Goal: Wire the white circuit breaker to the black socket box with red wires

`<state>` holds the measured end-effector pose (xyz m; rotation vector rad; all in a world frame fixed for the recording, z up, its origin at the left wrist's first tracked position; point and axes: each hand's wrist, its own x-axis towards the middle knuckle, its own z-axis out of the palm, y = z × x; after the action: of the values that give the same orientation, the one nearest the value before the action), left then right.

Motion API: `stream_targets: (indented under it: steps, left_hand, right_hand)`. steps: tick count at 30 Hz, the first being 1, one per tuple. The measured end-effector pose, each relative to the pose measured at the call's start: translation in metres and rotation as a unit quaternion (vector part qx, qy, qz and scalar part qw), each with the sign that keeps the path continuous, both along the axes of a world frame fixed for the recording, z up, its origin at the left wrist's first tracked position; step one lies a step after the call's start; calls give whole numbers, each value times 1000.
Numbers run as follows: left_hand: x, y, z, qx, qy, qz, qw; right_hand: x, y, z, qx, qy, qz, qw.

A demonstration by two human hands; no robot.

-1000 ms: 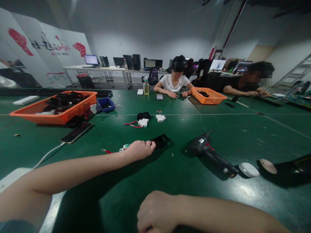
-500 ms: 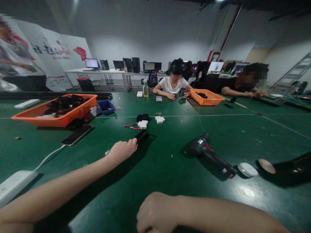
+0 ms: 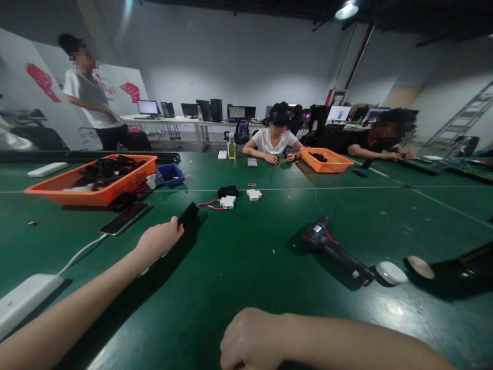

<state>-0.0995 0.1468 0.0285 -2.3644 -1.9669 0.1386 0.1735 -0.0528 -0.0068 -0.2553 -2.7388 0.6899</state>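
My left hand [image 3: 162,239] is closed around a long black part [image 3: 188,216], which sticks out past the fingers above the green table [image 3: 239,257]. A pale bit of something shows under that wrist. My right hand [image 3: 250,339] is curled at the near edge, its fingertips hidden from me, so what it may hold does not show. Beyond my left hand lie a white block with red wires [image 3: 227,202], a second white block [image 3: 254,195] and a black piece [image 3: 228,191]. A black power screwdriver [image 3: 333,252] rests to the right.
An orange basket [image 3: 92,198] of black parts, a blue tray [image 3: 171,174], a phone [image 3: 125,219] and a white power strip [image 3: 29,300] are on the left. White round tin [image 3: 391,272] at right. Across the table sits a co-worker [image 3: 275,139] near another orange basket [image 3: 325,162].
My left hand has drawn back to the left with the black part. My right hand has hardly moved. The person standing at the far left has moved right.
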Motion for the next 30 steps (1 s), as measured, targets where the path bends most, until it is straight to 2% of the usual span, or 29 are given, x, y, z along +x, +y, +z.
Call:
stream_targets:
  steps: [5, 9, 15, 24, 30]
  left_hand:
    - [-17, 22, -5, -5, -39, 30, 999]
    - [-23, 29, -6, 6, -40, 53, 998]
    - [-24, 29, -8, 24, -35, 83, 996]
    - [-19, 26, -7, 34, -48, 88, 994]
    - [-20, 21, 0, 36, -59, 96, 993]
  right_hand:
    - [0, 1, 6, 5, -39, -1, 999]
    - [-1, 0, 2, 8, -38, -5, 999]
    - [-3, -1, -3, 15, -36, -5, 999]
    - [0, 2, 6, -3, -13, 5, 1000]
    - [2, 4, -4, -20, -4, 11, 1000]
